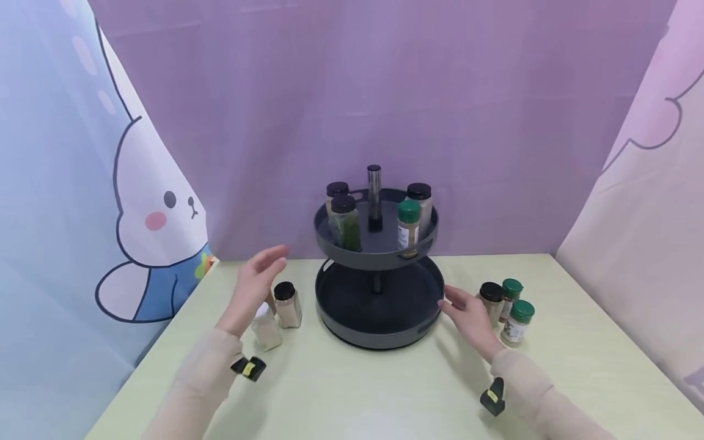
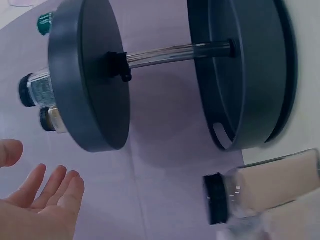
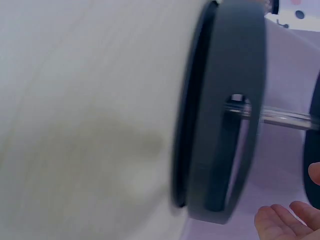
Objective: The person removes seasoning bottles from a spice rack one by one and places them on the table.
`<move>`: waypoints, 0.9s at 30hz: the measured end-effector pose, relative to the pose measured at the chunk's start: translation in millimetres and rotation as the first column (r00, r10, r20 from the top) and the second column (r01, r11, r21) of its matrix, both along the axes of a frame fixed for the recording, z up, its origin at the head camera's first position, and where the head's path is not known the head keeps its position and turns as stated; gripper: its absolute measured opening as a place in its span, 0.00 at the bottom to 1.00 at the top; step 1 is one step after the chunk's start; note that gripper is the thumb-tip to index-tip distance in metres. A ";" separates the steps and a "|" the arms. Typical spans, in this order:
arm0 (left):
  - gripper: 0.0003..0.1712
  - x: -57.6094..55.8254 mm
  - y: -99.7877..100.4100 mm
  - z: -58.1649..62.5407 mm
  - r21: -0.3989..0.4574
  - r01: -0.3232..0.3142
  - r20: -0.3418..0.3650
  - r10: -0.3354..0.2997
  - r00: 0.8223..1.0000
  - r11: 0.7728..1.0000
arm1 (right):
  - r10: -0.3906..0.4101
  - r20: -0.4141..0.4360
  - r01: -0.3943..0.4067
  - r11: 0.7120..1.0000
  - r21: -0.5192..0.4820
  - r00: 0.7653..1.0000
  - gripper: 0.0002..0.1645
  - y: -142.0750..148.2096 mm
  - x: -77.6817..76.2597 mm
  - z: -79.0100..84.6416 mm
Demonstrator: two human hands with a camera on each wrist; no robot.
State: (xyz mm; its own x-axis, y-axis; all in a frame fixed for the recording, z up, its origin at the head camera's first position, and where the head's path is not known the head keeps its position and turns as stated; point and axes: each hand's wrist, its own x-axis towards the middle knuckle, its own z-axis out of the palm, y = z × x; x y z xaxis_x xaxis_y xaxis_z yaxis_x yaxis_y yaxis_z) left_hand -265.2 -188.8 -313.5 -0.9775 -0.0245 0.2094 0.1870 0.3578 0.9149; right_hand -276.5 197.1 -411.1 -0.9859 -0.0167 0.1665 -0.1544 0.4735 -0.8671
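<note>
Two-tier rack [image 1: 376, 261], left fingers [image 1: 272, 252] apart, right fingers [image 1: 454, 294] just beside

Long cream sleeves [image 1: 205, 371]; small black wrist devices [image 1: 494, 404], yellow markings [image 1: 249, 369]; bare fingers [image 2: 73, 197].

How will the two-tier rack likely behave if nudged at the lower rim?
The two-tier rack may spin rather than slide: its round lower tray sits on a separate dark base disc. It's probably somewhat top-heavy, with its visible jars all on the upper tray. The wide base should still resist tipping.
</note>
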 end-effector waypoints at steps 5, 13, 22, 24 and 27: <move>0.27 -32.1 9.4 14.9 -0.048 0.015 0.010 -0.015 1.000 0.999 | 0.020 -0.040 -0.020 1.000 0.007 0.999 0.28 3.0 7.5 12.1; 0.34 -78.6 26.7 28.0 -0.016 0.063 0.116 -0.061 0.991 0.998 | 0.038 -0.078 -0.035 0.999 0.038 0.996 0.31 5.8 15.0 31.2; 0.33 -94.5 54.4 23.7 0.087 0.053 0.149 -0.066 0.987 0.995 | 0.041 -0.108 -0.036 0.998 0.050 0.993 0.32 -0.4 20.0 53.0; 0.32 -99.2 53.2 19.5 0.105 0.038 0.136 -0.052 0.989 0.994 | 0.041 -0.122 -0.036 0.998 0.044 0.992 0.32 -3.1 19.6 57.3; 0.30 -98.6 52.0 19.7 0.135 0.036 0.121 -0.053 0.991 0.990 | 0.043 -0.136 -0.039 0.999 0.031 0.990 0.32 -6.3 18.5 64.8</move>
